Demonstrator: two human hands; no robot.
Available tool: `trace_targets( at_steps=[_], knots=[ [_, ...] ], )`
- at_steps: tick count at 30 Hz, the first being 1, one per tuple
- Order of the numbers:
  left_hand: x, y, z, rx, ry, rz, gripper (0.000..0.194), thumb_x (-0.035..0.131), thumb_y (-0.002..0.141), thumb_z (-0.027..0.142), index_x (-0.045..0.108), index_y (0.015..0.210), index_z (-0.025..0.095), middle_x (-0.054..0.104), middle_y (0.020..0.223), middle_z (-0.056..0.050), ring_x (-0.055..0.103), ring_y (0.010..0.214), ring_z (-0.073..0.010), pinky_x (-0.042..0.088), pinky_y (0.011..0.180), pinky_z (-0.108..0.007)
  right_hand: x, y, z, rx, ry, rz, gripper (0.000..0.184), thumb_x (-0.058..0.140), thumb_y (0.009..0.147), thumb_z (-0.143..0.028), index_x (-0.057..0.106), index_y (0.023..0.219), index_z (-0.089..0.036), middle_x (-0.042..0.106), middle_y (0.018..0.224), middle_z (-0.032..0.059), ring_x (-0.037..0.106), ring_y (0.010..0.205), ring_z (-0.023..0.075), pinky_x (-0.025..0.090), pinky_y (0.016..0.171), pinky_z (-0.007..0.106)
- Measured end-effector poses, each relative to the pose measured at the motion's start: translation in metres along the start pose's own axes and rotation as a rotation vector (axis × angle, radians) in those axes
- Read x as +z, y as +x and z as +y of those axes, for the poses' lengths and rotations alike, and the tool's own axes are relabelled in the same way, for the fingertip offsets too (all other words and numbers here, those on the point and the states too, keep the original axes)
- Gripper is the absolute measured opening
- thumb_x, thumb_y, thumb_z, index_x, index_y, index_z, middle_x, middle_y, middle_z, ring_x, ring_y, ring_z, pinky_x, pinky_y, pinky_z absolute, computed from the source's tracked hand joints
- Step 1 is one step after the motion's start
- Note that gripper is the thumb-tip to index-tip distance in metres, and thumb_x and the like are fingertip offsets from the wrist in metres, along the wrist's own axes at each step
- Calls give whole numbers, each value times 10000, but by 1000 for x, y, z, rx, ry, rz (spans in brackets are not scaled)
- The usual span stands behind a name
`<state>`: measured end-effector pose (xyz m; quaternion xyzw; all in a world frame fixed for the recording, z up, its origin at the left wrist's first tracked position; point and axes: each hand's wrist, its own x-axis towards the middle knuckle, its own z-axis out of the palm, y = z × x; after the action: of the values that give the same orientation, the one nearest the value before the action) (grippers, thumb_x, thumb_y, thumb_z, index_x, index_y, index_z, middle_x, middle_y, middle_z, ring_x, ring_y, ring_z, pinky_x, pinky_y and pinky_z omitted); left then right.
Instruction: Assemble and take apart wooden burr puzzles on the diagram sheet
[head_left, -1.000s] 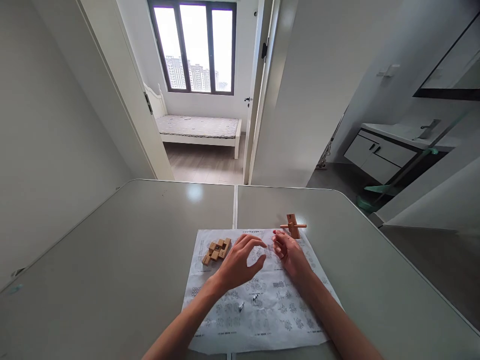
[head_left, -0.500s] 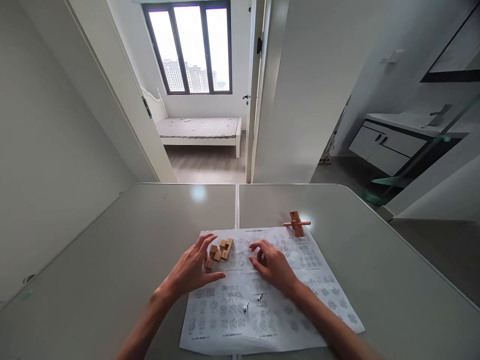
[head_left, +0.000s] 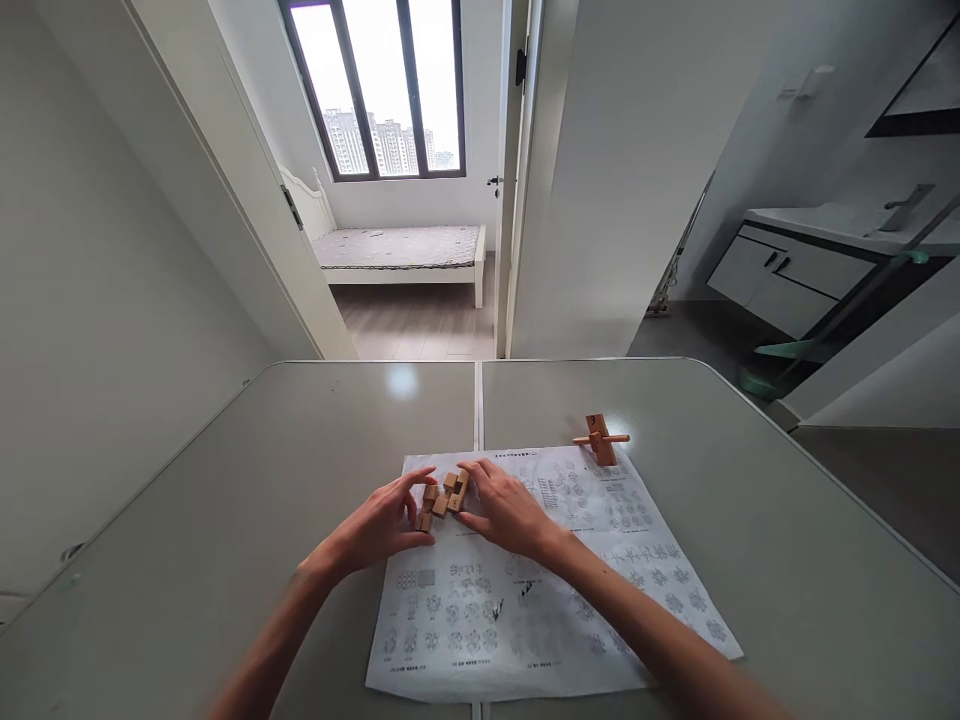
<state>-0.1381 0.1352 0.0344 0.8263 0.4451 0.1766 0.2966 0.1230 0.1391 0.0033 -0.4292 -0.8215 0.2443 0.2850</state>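
Small notched wooden puzzle pieces [head_left: 441,503] lie in a cluster on the upper left of a printed instruction sheet [head_left: 517,640]. My left hand [head_left: 386,518] is at the cluster's left side, its thumb and forefinger curved around the left piece [head_left: 424,521]. From the other side, my right hand [head_left: 506,508] pinches the right piece [head_left: 459,492], forefinger at its far end and thumb at its near end. Whether the pieces are interlocked I cannot tell.
At the sheet's upper right corner stands a wooden cross-shaped assembly [head_left: 601,440] with a thin rod through it. The pale table [head_left: 247,480] has a seam [head_left: 478,405] down its middle. Beyond its far edge are a doorway and a bed [head_left: 405,248].
My right hand has moved left across the sheet to the wooden pieces. My left hand has closed in around the left piece. The view has shifted slightly.
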Motion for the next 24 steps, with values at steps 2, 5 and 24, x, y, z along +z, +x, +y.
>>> trace_targets(
  at_steps=[2, 5, 24],
  knots=[
    [-3, -1, -3, 32, 17, 36, 714, 776, 851, 364, 491, 1503, 317, 730, 1271, -58, 691, 743, -142, 629, 790, -332, -3, -3, 0, -1, 15, 11, 675, 779, 841, -145, 460, 1426, -255, 612, 1321, 128, 694, 1089, 301, 617, 895, 466],
    [-6, -3, -2, 99, 97, 193, 716, 793, 854, 387, 484, 1495, 309, 742, 1244, -58, 725, 836, -179, 644, 826, -374, -11, -12, -1, -16, 112, 87, 674, 735, 858, -140, 427, 1442, -281, 599, 1309, 101, 697, 992, 241, 633, 838, 415],
    [59, 40, 110, 203, -70, 660, 490, 699, 947, 191, 502, 1381, 303, 561, 1219, -57, 728, 853, -141, 653, 732, -281, -31, -37, -66, 186, 237, 716, 589, 756, 822, -250, 493, 1349, -276, 588, 1203, 94, 630, 1017, 282, 596, 911, 503]
  ],
)
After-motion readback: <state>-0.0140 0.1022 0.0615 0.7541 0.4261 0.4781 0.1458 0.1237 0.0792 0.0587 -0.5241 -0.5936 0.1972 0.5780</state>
